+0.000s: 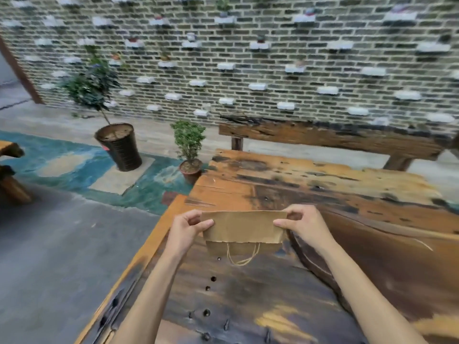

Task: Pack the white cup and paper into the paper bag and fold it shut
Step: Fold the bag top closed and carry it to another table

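Note:
A brown paper bag (243,229) is held just above the wooden table (323,184), its top folded over toward me so the flap hangs down the near face. A string handle (242,259) dangles below the flap. My left hand (186,227) pinches the bag's left edge, thumb on the front. The bag's right edge is pinched by my right hand (300,224) in the same way. No white cup or paper shows; what is inside the bag is hidden.
The rough table has bolt holes and metal studs (207,312) near me, and its left edge (139,259) drops to a grey floor. Beyond stand a wooden bench (335,137), a large potted plant (119,145), a small potted plant (190,167) and a brick wall.

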The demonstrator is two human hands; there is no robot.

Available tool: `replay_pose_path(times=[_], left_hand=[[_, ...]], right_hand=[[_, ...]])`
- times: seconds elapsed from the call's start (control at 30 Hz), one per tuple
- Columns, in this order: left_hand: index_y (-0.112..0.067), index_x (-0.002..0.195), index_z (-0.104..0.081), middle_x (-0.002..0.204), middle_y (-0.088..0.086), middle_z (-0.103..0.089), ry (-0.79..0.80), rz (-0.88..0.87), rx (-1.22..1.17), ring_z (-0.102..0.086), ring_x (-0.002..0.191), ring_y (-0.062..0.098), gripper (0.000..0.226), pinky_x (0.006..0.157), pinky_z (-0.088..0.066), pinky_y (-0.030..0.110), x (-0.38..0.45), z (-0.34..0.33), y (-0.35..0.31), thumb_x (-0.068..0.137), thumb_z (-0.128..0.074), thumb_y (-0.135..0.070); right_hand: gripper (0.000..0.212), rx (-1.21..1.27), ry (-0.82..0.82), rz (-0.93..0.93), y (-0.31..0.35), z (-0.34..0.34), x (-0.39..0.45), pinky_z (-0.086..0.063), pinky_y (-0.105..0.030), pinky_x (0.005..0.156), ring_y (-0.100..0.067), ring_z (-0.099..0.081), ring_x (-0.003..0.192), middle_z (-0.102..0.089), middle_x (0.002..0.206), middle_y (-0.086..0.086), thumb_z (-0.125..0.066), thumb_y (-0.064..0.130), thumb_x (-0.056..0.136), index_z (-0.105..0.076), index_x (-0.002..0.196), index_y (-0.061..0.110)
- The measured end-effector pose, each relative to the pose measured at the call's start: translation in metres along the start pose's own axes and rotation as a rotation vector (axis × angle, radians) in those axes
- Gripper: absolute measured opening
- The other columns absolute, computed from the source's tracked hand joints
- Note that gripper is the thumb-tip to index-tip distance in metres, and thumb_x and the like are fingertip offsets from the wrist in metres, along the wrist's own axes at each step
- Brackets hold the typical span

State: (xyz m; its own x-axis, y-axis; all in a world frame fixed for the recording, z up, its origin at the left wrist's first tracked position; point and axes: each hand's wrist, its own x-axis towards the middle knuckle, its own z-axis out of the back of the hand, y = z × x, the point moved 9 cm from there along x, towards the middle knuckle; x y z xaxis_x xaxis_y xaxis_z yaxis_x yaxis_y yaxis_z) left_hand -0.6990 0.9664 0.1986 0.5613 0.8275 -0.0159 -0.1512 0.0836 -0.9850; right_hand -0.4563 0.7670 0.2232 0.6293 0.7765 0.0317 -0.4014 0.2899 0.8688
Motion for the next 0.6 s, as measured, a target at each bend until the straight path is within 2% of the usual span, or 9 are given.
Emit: replay_pose_path(times=[0.07,0.13,0.2,0.23,0.3,0.37,0.43,0.5,0.6], left_hand=[[-0.010,0.066,-0.066,0.074,-0.007,-0.061,0.044,0.039,0.028,-0.056,0.075,0.008,0.019,0.074,-0.045,0.027,0.013,-0.005,0.022,0.070,-0.085,-0.009],[-0.009,0.063,-0.068,0.069,-0.011,-0.059,0.101,0.076,0.066,-0.055,0.074,0.007,0.019,0.072,-0.044,0.027,0.022,-0.015,0.040,0.069,-0.086,-0.014],[-0.011,0.050,-0.059,0.053,-0.018,-0.052,0.153,0.109,0.093,-0.050,0.060,-0.002,0.033,0.063,-0.039,0.015,0.029,-0.028,0.054,0.073,-0.081,-0.006],[-0.006,0.050,-0.055,0.047,-0.019,-0.052,0.171,0.115,0.099,-0.049,0.052,-0.007,0.035,0.058,-0.038,0.009,0.032,-0.033,0.061,0.075,-0.078,0.000],[-0.005,0.056,-0.062,0.046,-0.019,-0.059,0.203,0.132,0.115,-0.052,0.049,-0.010,0.025,0.053,-0.040,0.006,0.039,-0.040,0.074,0.077,-0.075,0.003],[-0.011,0.066,-0.074,0.056,-0.016,-0.066,0.216,0.151,0.133,-0.057,0.055,-0.005,0.015,0.059,-0.045,0.012,0.049,-0.043,0.088,0.076,-0.078,-0.002],[-0.003,0.071,-0.073,0.064,-0.008,-0.065,0.213,0.167,0.172,-0.057,0.062,0.005,0.008,0.064,-0.046,0.023,0.063,-0.045,0.103,0.076,-0.079,-0.005],[0.005,0.073,-0.070,0.066,-0.003,-0.060,0.213,0.182,0.203,-0.052,0.064,0.010,0.015,0.066,-0.042,0.028,0.074,-0.048,0.115,0.075,-0.079,-0.006],[0.006,0.072,-0.067,0.067,-0.001,-0.058,0.234,0.220,0.266,-0.051,0.065,0.013,0.021,0.067,-0.041,0.030,0.091,-0.054,0.139,0.074,-0.081,-0.010]], right_hand=[[0.020,-0.044,-0.040,-0.066,-0.018,-0.006,-0.004,-0.043,-0.023,0.060,-0.001,-0.055,0.055,-0.070,0.061,0.004,-0.088,0.029,0.067,-0.073,0.066,0.015],[0.018,-0.086,-0.050,-0.118,-0.034,-0.012,-0.008,-0.042,-0.020,0.057,0.001,-0.053,0.052,-0.071,0.061,0.002,-0.088,0.028,0.068,-0.075,0.065,0.016],[0.013,-0.130,-0.046,-0.159,-0.048,-0.019,-0.008,-0.041,-0.010,0.055,0.008,-0.056,0.051,-0.072,0.063,0.006,-0.086,0.026,0.070,-0.076,0.065,0.020],[0.011,-0.141,-0.039,-0.172,-0.053,-0.024,-0.008,-0.040,-0.006,0.054,0.011,-0.057,0.052,-0.072,0.063,0.008,-0.085,0.024,0.071,-0.077,0.067,0.020],[0.007,-0.142,-0.030,-0.208,-0.066,-0.031,-0.007,-0.040,-0.004,0.054,0.014,-0.058,0.052,-0.071,0.062,0.010,-0.084,0.020,0.074,-0.080,0.073,0.015],[0.006,-0.141,-0.014,-0.256,-0.082,-0.040,-0.002,-0.042,-0.003,0.053,0.014,-0.059,0.052,-0.073,0.065,0.006,-0.083,0.019,0.076,-0.081,0.077,0.013],[0.005,-0.113,0.004,-0.305,-0.098,-0.049,0.006,-0.045,-0.006,0.055,0.007,-0.061,0.051,-0.074,0.066,0.001,-0.083,0.018,0.076,-0.082,0.078,0.014],[0.005,-0.108,0.009,-0.339,-0.113,-0.056,0.015,-0.048,-0.010,0.055,0.002,-0.060,0.050,-0.073,0.062,0.001,-0.084,0.018,0.075,-0.082,0.078,0.015],[0.007,-0.112,0.018,-0.381,-0.134,-0.066,0.030,-0.054,-0.014,0.057,0.006,-0.060,0.049,-0.070,0.055,0.014,-0.085,0.017,0.074,-0.083,0.081,0.018]])
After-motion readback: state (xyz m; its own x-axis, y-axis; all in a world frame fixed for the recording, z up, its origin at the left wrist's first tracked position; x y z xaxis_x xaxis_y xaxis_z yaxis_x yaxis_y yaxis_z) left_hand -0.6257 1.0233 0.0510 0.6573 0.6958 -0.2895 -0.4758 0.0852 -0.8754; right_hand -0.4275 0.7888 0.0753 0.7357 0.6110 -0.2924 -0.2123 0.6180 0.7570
